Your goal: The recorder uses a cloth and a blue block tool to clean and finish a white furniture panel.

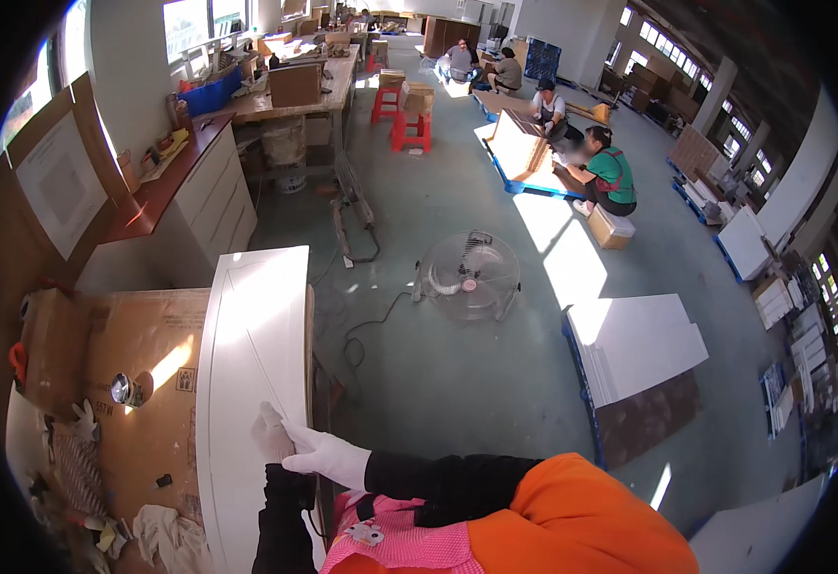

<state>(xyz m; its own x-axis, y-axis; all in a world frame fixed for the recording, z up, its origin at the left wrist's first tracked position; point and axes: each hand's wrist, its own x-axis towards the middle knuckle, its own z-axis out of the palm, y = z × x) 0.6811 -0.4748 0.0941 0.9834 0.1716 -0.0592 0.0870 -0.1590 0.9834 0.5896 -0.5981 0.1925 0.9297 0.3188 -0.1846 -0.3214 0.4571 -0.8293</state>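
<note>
My left hand (270, 435), in a white glove, is over a long white panel (251, 368), its fingers curled together; whatever they may hold is hidden. From the right my right hand (333, 457), also gloved in white, reaches across, its fingers closed about the left glove near the wrist. A thin dark line (264, 364) runs along the panel up to my hands; I cannot tell whether it is a cord or a mark. The panel lies lengthwise in front of me, beside a cardboard-covered surface.
On the cardboard (141, 335) at left lie a shiny round object (126, 389), a rag (170, 539) and gloves. A floor fan (469, 277) stands ahead, its cable trailing. White boards (639, 344) are stacked on a pallet at right. Several people sit farther off, near a wooden cabinet (519, 143).
</note>
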